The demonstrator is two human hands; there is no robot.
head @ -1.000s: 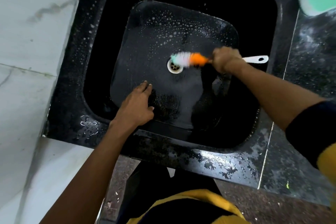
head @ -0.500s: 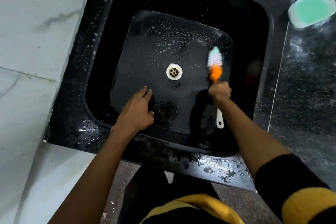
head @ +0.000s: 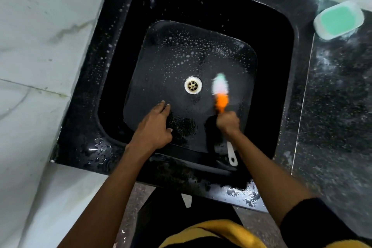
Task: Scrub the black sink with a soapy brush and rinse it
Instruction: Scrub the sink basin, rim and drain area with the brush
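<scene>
Your left hand (head: 155, 129) blocks the near-left floor of the black square sink (head: 201, 6); far half past the round metal drain (head: 193, 85) is wide open.

My left hand (head: 154, 128) lies flat, palm down, fingers straight and together, pointing far, thumb spread to the right. My right hand (head: 227, 122) is a closed fist, knuckles up, blurred. Both forearms are bare and reach in from the near side, the right one angled leftward, a dark sleeve at its elbow.
</scene>
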